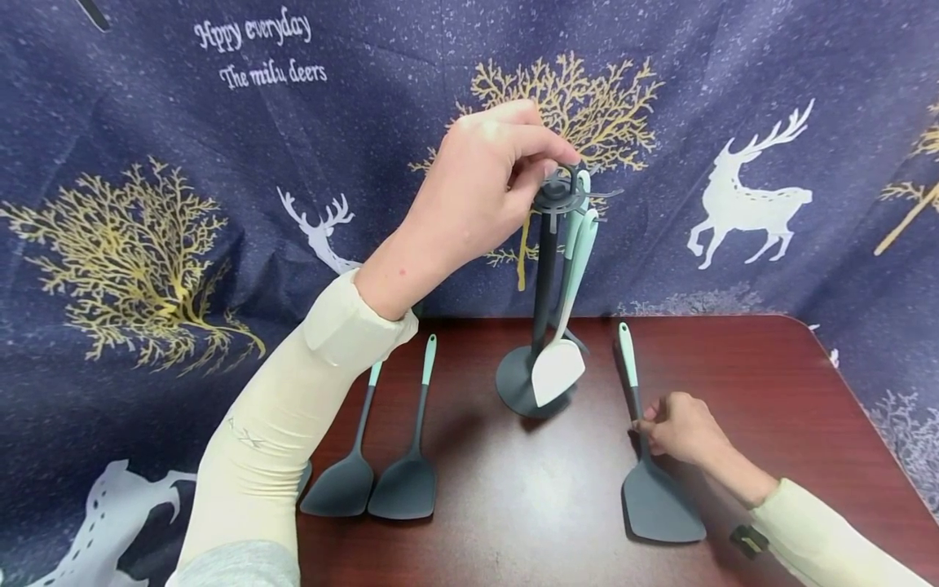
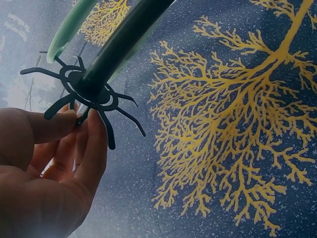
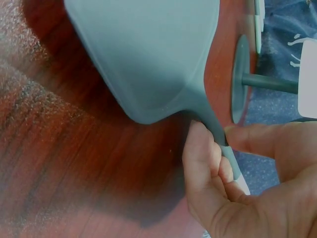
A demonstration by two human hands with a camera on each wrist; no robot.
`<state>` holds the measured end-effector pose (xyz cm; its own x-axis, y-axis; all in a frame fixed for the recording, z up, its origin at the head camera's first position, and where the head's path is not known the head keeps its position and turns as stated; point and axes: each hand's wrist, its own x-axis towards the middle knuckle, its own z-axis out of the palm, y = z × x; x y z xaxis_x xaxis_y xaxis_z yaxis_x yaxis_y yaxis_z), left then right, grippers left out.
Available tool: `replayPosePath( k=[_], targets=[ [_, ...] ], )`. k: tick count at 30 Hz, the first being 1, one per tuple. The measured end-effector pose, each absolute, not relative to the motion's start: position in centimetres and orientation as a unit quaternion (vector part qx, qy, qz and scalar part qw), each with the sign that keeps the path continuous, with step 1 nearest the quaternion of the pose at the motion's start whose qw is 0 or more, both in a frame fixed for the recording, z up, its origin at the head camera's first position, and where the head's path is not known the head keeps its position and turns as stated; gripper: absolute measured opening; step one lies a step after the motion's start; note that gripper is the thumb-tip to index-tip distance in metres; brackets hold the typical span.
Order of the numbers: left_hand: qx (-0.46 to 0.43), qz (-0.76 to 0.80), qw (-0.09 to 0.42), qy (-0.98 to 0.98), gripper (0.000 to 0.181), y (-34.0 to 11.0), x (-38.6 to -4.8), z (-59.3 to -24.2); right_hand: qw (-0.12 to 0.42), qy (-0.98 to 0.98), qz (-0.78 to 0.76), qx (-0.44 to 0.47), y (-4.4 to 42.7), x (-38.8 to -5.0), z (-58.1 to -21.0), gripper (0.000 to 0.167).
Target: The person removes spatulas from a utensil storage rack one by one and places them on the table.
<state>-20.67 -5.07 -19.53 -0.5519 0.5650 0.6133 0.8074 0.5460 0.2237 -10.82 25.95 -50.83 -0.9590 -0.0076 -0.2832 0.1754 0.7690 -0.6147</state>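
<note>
Right hand [image 1: 682,428] pinches the spatula [image 1: 660,507] by its shaft, lower right of the head view | left hand [image 1: 484,179] pinches the rack [image 1: 545,277] up top, upper centre | spatula looks light, stiff, smooth; shaft's the spot to grip!

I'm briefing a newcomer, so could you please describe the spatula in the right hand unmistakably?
On the red-brown table, look right of the dark utensil stand in the head view. The spatula there has a broad dark grey blade and mint-green handle. Unlike the similar spatulas left of the stand, its shaft is pinched by the right hand.
</note>
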Motion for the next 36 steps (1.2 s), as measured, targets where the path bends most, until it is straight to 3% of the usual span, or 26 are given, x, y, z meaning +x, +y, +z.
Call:
replayPosePath(
  k=[36],
  targets=[
    [-0.406, -0.258, 0.236, -0.844, 0.028, -5.22, -20.76, -19.48, 0.157, 0.924, -0.342, 0.060, 25.99, -11.03, -51.54, 0.020]
  ],
)
